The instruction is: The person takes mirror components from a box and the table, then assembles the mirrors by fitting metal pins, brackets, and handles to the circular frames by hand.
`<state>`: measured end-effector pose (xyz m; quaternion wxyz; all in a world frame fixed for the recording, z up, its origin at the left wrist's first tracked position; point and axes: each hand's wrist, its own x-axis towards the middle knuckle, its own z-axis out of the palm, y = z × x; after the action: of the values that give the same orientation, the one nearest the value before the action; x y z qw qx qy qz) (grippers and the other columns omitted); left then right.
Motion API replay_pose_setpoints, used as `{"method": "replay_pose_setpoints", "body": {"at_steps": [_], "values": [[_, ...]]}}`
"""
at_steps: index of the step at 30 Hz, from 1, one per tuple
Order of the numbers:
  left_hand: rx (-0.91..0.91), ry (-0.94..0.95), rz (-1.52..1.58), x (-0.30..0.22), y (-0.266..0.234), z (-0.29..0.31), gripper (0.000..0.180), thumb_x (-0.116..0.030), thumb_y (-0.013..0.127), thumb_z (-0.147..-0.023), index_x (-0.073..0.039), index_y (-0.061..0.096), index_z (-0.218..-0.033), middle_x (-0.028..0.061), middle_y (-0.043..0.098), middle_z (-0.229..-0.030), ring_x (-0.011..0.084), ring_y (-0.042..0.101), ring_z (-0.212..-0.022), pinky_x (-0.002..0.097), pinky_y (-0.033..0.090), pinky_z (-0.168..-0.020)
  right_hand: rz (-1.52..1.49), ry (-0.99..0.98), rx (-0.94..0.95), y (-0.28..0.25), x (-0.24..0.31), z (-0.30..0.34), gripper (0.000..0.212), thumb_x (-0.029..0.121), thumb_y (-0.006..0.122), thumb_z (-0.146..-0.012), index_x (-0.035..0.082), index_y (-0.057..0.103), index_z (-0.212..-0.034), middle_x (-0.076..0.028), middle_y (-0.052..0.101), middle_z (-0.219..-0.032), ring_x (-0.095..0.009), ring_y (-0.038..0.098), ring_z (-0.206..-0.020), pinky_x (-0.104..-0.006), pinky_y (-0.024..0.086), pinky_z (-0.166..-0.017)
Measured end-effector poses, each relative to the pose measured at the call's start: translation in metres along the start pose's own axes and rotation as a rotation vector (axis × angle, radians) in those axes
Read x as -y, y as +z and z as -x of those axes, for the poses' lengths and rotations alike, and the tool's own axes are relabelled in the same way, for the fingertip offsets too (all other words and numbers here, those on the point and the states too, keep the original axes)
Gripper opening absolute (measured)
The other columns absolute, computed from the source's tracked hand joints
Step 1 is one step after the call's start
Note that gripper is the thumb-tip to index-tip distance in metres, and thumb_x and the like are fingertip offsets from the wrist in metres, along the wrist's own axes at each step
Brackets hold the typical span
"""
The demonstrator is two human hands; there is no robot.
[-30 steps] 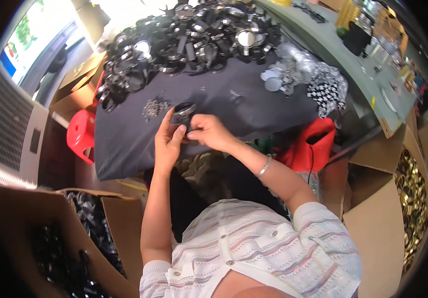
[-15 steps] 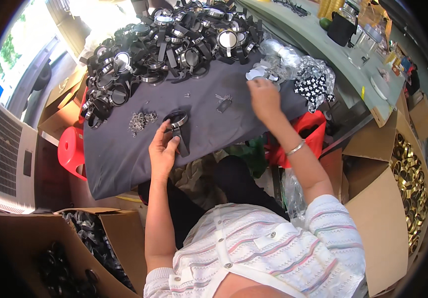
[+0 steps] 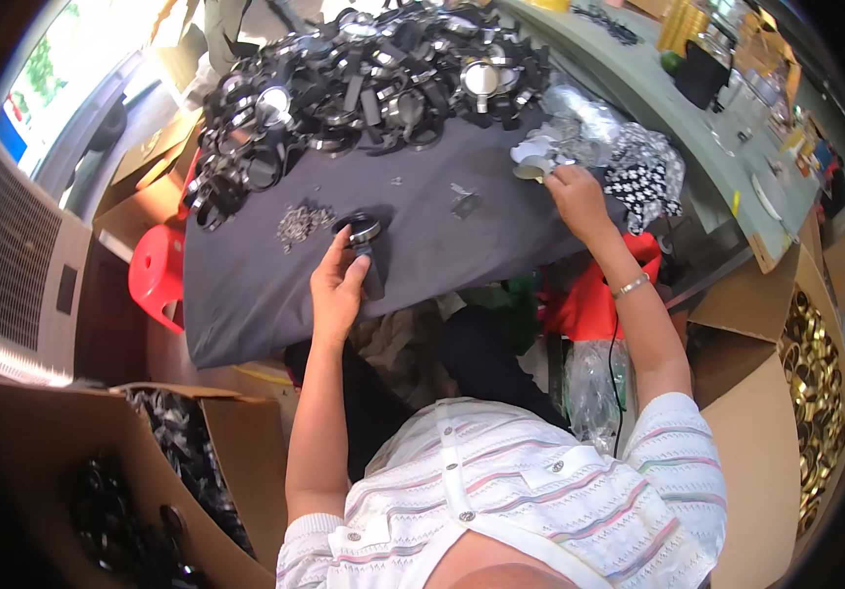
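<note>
L hand (image 3: 337, 290) on strapped round part (image 3: 371, 239), R hand (image 3: 580, 204) by silvery discs (image 3: 530, 149)

From my end, I see L hand pinching the blk/silver strapped round part near the front edge of the dk surface (image 3: 246, 285). R hand's fingers are bent close together at the silvery discs; can't tell if one's gripped. Small metal bits (image 3: 302, 227) lie just L of the part.

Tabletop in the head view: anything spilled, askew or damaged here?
Nothing plainly spilled or damaged. Slightly untidy: a few stray bits on the dark cloth, apart from the small metal pile. The far heap of black-and-silver pieces is jumbled. The left hand holds a similar piece, too small to check for flaws.
</note>
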<state>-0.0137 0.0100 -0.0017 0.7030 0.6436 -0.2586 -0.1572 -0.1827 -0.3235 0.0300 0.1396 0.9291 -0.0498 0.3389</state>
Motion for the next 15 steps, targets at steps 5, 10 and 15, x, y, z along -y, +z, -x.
{"method": "replay_pose_setpoints", "body": {"at_steps": [5,10,15], "values": [[0.026,-0.007,0.001,-0.006,0.005,-0.005,0.061,-0.005,0.06,-0.083,-0.005,0.034,-0.137,0.0043,0.057,-0.089,0.0056,0.047,-0.056,0.0201,0.039,-0.045,-0.446,0.128,-0.264,-0.022,0.063,-0.04,0.008,0.003,0.058,-0.077,0.003,0.056,-0.084,-0.012,0.059,-0.082,-0.031,0.059,-0.079,-0.0387,0.047,-0.068],[-0.02,-0.021,0.064,-0.002,0.003,-0.005,0.069,-0.002,0.063,-0.08,-0.005,0.029,-0.139,0.005,0.057,-0.088,0.0062,0.049,-0.059,0.0198,0.04,-0.045,-0.711,0.029,-0.263,-0.002,0.146,-0.082,0.009,0.004,0.058,-0.079,0.004,0.053,-0.087,-0.013,0.061,-0.082,-0.033,0.061,-0.075,-0.0383,0.049,-0.061],[-0.015,0.041,0.046,0.004,0.004,-0.004,0.078,-0.001,0.065,-0.077,-0.007,0.022,-0.142,0.0037,0.058,-0.084,0.0065,0.052,-0.062,0.0209,0.041,-0.044,-0.622,-0.135,-0.163,0.024,0.187,-0.102,0.012,0.004,0.055,-0.074,0.004,0.048,-0.084,-0.012,0.058,-0.081,-0.03,0.061,-0.071,-0.0377,0.049,-0.059]]}}
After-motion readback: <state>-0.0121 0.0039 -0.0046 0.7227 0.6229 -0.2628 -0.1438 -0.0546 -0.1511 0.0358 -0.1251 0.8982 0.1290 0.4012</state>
